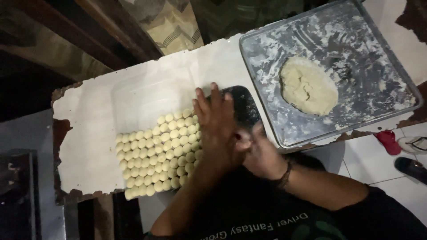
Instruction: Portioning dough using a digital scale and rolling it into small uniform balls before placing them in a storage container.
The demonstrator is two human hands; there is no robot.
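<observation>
hands: left (218, 129) flat over right (262, 155), cupped shut on a dough bit, likely rolling | dough balls (158, 153) rowed on worktop (89, 133) beside | dough lump (308, 85) in floured tray (267, 49), near

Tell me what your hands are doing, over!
Left hand flat over right hand, pressed together, likely rolling. Dough balls in rows beside them. Dough lump on floured tray. Nothing blocking.

One camera only, worn on the head, looking steeply down from close above. The white table (147, 89) fills the middle, the metal tray (356, 44) sits toward two o'clock, and the person's own hands (231, 133) rise from six o'clock. Floor shows at the edges.
</observation>
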